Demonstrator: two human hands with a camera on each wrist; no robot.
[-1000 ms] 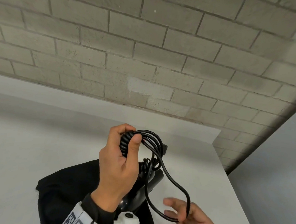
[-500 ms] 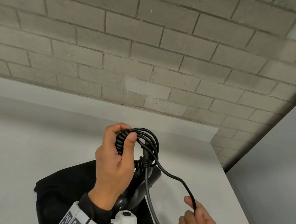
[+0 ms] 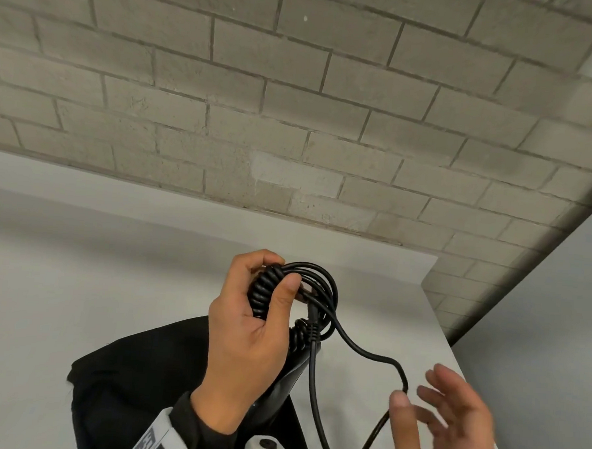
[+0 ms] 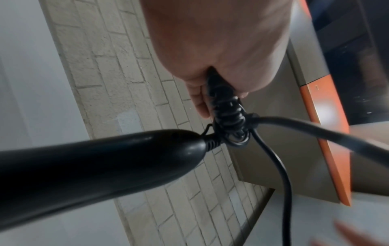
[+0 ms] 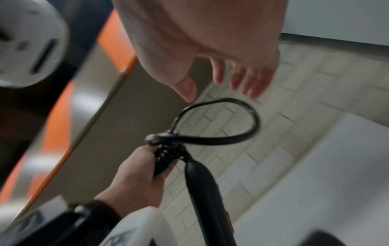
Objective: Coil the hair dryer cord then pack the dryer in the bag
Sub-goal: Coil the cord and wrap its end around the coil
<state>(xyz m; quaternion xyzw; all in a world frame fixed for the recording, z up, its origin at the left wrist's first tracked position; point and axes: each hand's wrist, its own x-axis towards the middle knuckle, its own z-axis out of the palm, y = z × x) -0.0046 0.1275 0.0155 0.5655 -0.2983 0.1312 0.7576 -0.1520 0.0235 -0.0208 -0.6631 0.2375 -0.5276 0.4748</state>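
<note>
My left hand is raised above the table and grips a bundle of black cord, spiral part and several smooth loops together. The black hair dryer handle hangs from the bundle, also plain in the left wrist view. A loose stretch of cord runs down to the right and bends beside my right thumb. My right hand is blurred, fingers spread, holding nothing; the right wrist view shows the cord loop free just below that hand. The black bag lies on the table under my left forearm.
The white table ends at a brick wall behind and at an edge on the right. An orange-edged panel shows in the wrist views.
My right hand has let go of the cord, opened its fingers and risen slightly. The left hand keeps its grip on the bundle and has barely moved.
</note>
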